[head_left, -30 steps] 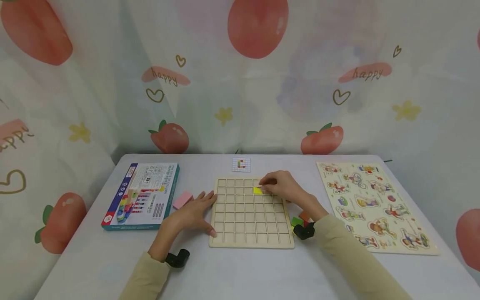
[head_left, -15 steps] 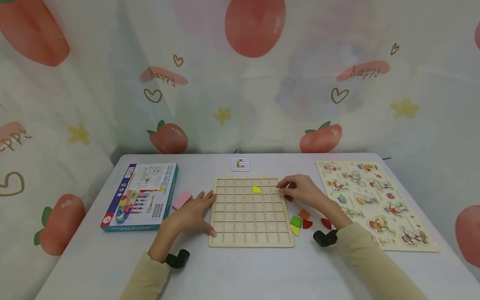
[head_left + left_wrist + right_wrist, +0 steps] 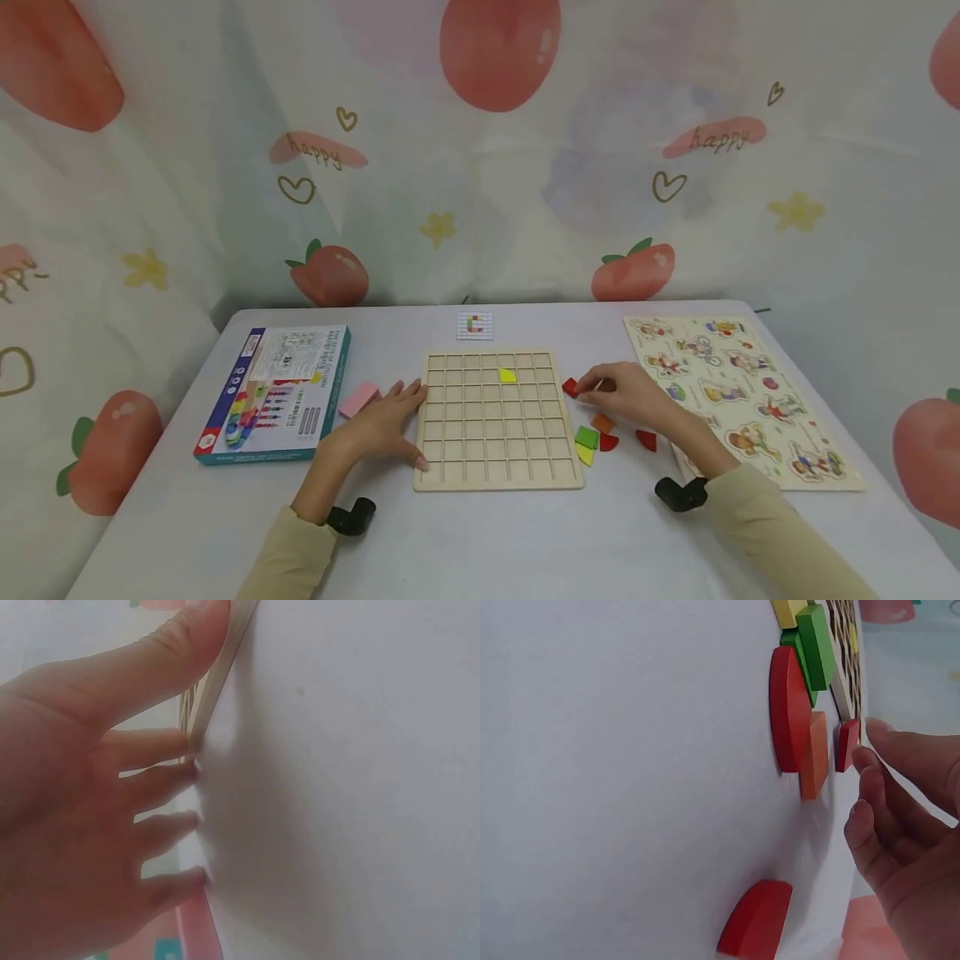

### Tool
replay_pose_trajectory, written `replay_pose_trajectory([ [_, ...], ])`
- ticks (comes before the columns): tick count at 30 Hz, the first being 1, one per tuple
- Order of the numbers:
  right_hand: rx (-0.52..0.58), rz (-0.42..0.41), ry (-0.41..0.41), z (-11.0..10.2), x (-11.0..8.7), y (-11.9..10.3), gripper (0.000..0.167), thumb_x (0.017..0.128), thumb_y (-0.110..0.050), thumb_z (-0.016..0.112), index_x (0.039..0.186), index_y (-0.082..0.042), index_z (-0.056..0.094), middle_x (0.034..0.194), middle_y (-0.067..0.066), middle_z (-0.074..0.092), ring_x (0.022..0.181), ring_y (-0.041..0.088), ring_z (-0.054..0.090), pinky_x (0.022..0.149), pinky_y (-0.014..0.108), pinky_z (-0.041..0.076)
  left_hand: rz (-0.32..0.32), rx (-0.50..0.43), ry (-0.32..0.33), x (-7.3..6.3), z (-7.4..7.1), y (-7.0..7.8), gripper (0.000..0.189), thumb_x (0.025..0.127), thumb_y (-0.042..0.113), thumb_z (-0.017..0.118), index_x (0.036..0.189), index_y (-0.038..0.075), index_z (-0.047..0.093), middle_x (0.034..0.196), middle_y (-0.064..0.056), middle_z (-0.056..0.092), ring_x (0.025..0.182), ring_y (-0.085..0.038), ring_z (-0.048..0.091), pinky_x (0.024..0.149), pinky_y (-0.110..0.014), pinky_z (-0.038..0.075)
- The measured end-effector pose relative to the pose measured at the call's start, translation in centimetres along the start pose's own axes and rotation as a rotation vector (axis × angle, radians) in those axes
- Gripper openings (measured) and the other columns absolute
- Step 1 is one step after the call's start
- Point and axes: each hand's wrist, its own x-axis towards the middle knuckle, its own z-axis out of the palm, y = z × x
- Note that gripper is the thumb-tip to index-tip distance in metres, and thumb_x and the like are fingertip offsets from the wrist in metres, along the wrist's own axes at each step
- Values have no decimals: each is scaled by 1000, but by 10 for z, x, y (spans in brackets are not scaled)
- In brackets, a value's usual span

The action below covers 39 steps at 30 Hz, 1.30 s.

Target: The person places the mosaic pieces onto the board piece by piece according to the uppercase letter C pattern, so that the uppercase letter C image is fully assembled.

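A wooden grid board (image 3: 573,482) lies mid-table, with a yellow quarter-circle block (image 3: 507,376) in one cell near its far side. My left hand (image 3: 382,429) is spread along the board's left edge, fingers straight and thumb at its near corner. Right of the board, the thumb and fingertips of my right hand (image 3: 626,392) are right at a small red block (image 3: 570,387) lying on the table. In the right wrist view, that red block (image 3: 847,746) sits just beyond the bent fingers, with a gap between thumb and forefinger.
Near the board's right edge lie green (image 3: 587,437), orange (image 3: 602,423), yellow (image 3: 584,453) and red (image 3: 608,442) blocks. Another red piece (image 3: 647,440) is apart. A pattern card (image 3: 475,326) lies behind; a box (image 3: 273,392) and pink block (image 3: 358,400) left, a picture board (image 3: 738,392) right.
My right hand has left the yellow quarter-circle block in its cell and moved right, off the board, to the small red block. My left hand stays at the board's edge.
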Motion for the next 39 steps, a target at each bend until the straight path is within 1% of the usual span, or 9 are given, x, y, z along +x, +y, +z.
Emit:
replay_pose_trajectory([
  [4,-14,4,21,-1,-5,6,10,93,-15,75,103,-13,78,92,0,71,81,15,59,70,24,51,7,-5,0,0,-1,-1,113,71,33,95,162,10,33,171,-9,23,161,-34,10,129,-57,9],
  [8,-2,22,39,-1,-4,8,19,93,-17,76,111,-9,75,96,2,70,85,17,60,72,25,52,11,-14,-1,-1,-1,0,113,70,33,95,162,10,33,171,-10,24,161,-35,10,129,-58,10],
  [11,11,57,41,3,2,7,30,93,-24,77,119,-9,73,100,4,69,89,19,60,72,26,52,11,-18,0,-1,-1,0,113,70,33,96,161,9,33,171,-10,24,160,-35,10,128,-58,10],
  [14,9,83,31,7,9,5,35,93,-29,78,121,-9,73,103,6,67,90,21,58,71,27,51,4,-25,3,-1,0,0,113,70,32,96,161,10,33,171,-9,24,161,-34,10,129,-57,9],
  [18,1,90,17,10,15,1,31,92,-27,79,116,-9,73,107,9,66,90,22,56,73,28,49,6,-30,5,0,1,-1,112,70,32,96,161,10,33,171,-8,24,161,-33,10,129,-56,9],
  [22,25,99,24,12,18,0,22,93,-21,77,112,-10,72,102,6,67,89,22,57,73,28,50,11,-30,6,-1,1,0,113,70,31,96,161,9,34,171,-9,25,161,-34,11,129,-56,8],
  [28,64,50,47,10,22,-1,11,96,-13,72,106,-9,72,95,3,72,86,19,61,75,26,53,13,-42,15,-2,-2,1,113,69,31,96,161,9,34,171,-9,25,160,-34,11,129,-57,9],
  [32,80,19,67,10,24,-2,14,96,-13,72,109,-8,73,97,3,75,89,18,66,79,26,55,12,-51,10,-2,-1,1,113,69,31,96,161,9,33,171,-8,24,161,-34,10,129,-57,9],
  [39,151,-57,61,14,31,-14,19,97,-9,71,114,-2,73,107,11,76,95,22,72,81,22,57,12,-43,9,-1,0,0,113,70,32,96,162,11,33,171,-7,24,161,-32,10,129,-56,8],
])
